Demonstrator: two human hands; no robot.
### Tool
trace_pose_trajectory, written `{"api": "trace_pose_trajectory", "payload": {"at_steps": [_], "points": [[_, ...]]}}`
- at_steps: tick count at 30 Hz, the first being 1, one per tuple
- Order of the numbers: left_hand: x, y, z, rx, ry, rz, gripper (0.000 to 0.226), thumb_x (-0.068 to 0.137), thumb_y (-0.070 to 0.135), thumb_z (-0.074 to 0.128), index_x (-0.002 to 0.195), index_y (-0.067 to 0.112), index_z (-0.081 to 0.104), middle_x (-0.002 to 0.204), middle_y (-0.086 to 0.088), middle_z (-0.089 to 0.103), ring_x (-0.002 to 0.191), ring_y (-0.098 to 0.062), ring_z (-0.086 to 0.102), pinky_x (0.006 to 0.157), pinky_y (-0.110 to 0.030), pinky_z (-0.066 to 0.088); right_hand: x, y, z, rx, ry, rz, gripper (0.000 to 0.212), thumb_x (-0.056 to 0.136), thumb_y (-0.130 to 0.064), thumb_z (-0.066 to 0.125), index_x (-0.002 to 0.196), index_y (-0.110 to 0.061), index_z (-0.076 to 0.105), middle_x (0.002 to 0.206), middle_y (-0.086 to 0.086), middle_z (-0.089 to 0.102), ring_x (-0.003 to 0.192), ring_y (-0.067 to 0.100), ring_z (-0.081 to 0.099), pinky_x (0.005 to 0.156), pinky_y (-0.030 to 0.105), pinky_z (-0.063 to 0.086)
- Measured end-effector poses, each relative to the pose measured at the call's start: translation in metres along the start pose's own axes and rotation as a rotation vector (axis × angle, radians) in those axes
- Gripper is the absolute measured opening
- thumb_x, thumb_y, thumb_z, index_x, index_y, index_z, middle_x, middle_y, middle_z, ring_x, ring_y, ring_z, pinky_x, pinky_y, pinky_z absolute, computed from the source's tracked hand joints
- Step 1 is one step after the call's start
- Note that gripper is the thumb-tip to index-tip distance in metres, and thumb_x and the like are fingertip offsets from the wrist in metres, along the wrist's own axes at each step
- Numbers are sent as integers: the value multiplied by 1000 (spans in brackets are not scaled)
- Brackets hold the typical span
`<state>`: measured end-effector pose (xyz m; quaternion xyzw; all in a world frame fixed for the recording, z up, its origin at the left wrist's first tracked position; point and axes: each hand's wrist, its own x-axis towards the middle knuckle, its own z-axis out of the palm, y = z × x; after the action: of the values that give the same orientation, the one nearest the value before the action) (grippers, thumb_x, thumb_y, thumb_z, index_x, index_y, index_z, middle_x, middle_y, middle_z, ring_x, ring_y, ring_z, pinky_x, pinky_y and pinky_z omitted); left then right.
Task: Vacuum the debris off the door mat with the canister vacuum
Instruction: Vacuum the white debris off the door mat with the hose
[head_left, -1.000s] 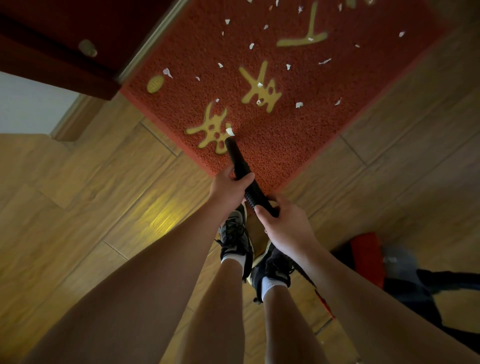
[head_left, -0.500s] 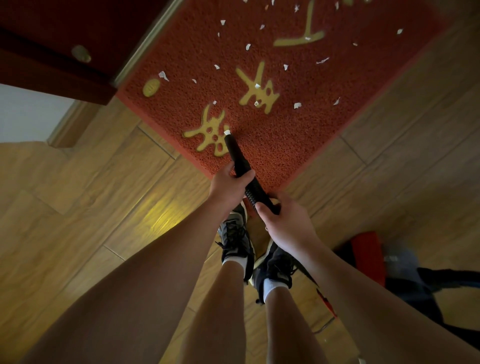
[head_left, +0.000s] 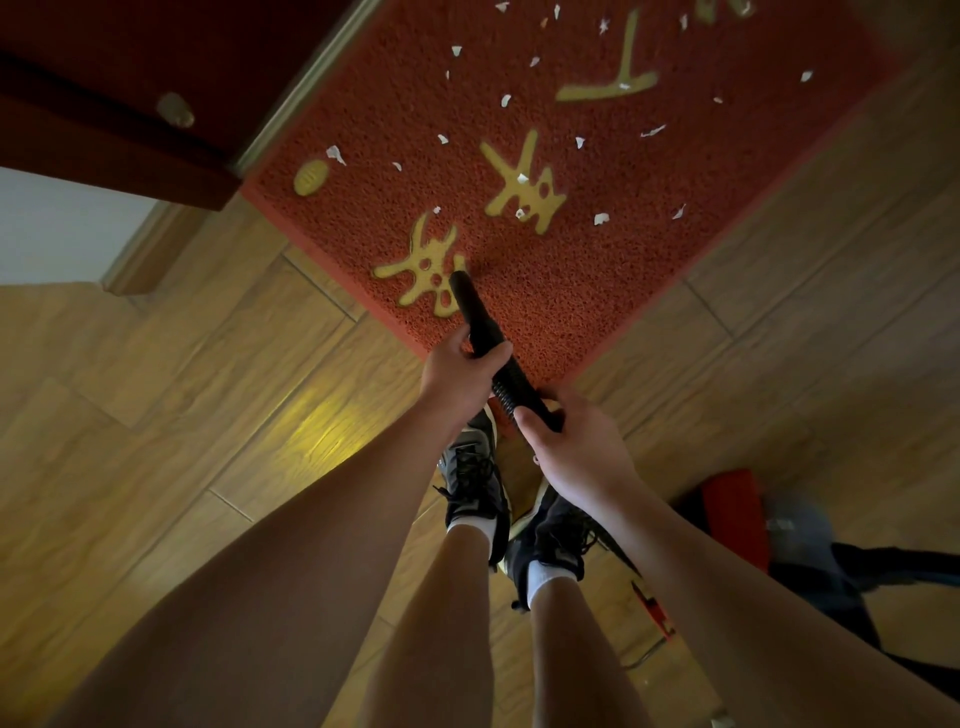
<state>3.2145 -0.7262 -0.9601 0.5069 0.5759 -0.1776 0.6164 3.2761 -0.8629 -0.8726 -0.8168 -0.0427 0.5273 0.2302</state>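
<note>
Black shoes (head_left: 475, 478) stand on the wood floor (head_left: 208, 415). Right hand (head_left: 576, 447) and left hand (head_left: 457, 374) both grip the vacuum hose (head_left: 485, 338), its tip on the red mat (head_left: 597, 270) (white scraps (head_left: 601, 219) beyond).

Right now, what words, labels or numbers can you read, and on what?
Door mat: large yellow characters, seen upside down and cut off by the frame; I cannot read them.
Vacuum nozzle: no text visible.
Canister vacuum: blurred; no label legible.
</note>
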Motion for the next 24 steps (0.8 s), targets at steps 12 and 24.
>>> {"api": "trace_pose_trajectory", "payload": {"at_steps": [12,24], "points": [[15,20,-28,3,9,0,83,70,56,78,141,20,56,103,-7,75,86,-25,76,78,-53,63,19,-33,6,-36,-21,-4,24,99,-47,53,110,-27,60,77,0,70,67,18,70,67,46,59],[17,14,-35,-7,11,-20,74,74,50,79,138,18,59,113,-7,72,90,-23,75,81,-51,63,17,-43,7,-91,-50,-17,20,100,-43,55,106,-24,59,75,9,70,66,28,69,64,49,57]]}}
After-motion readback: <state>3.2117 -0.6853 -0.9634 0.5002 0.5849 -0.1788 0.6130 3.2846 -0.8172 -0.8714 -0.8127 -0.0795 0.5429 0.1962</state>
